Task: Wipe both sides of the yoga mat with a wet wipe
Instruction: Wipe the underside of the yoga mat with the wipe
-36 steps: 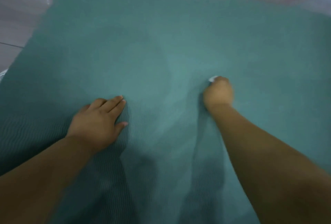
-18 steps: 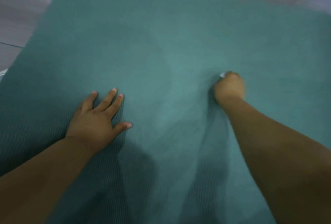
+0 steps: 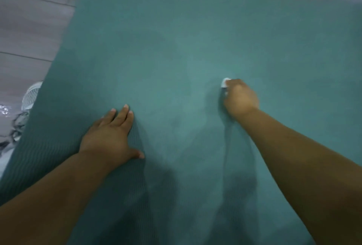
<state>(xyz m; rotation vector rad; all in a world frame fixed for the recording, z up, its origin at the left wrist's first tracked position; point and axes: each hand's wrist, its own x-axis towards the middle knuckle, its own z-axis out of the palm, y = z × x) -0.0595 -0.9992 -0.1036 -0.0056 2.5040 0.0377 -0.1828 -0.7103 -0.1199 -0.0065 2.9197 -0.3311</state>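
A teal yoga mat [image 3: 176,38] lies flat on the floor and fills most of the head view. My right hand [image 3: 240,98] is curled round a white wet wipe [image 3: 225,83] and presses it onto the mat right of centre; only a small edge of the wipe shows past the fingers. My left hand [image 3: 111,135] lies flat on the mat to the left, fingers straight and pointing away from me, thumb out to the right.
Grey tiled floor [image 3: 29,29] runs along the mat's left edge and past its far end. A white mesh object [image 3: 32,94] and a dark patterned thing [image 3: 13,129] sit on the floor by the mat's left edge.
My right hand with the wipe has slid a little right and then back left across the mat. My left hand spread its fingers slightly and stayed planted.
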